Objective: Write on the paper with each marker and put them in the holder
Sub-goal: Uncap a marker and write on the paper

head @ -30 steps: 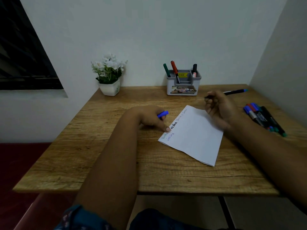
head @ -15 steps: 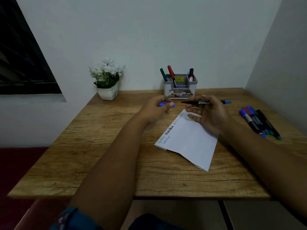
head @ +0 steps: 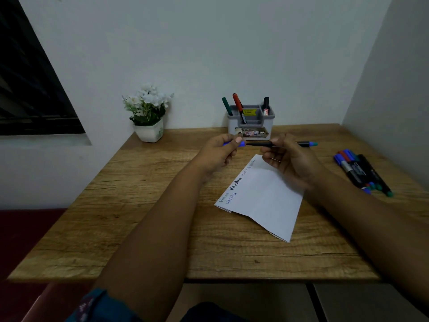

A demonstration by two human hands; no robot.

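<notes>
left hand (head: 217,152) pinches blue cap (head: 241,143) | right hand (head: 287,159) grips marker (head: 304,143) | paper (head: 267,196) reads "Varsha" (repeated)

Blue cap (head: 241,143): mostly buried in left hand (head: 217,154), only ends peek out. Marker (head: 284,144) barrel partly covered by right hand (head: 287,159) fingers; tip meets cap, seating unreadable. Paper (head: 264,196): far corner under right hand, faint handwriting (upper edge) too small to read. Holder (head: 251,123) label blurred; lower parts of 3 pens inside hidden. Loose markers (head: 362,173) overlap, count unclear. Both forearms cut by bottom edge.
</notes>
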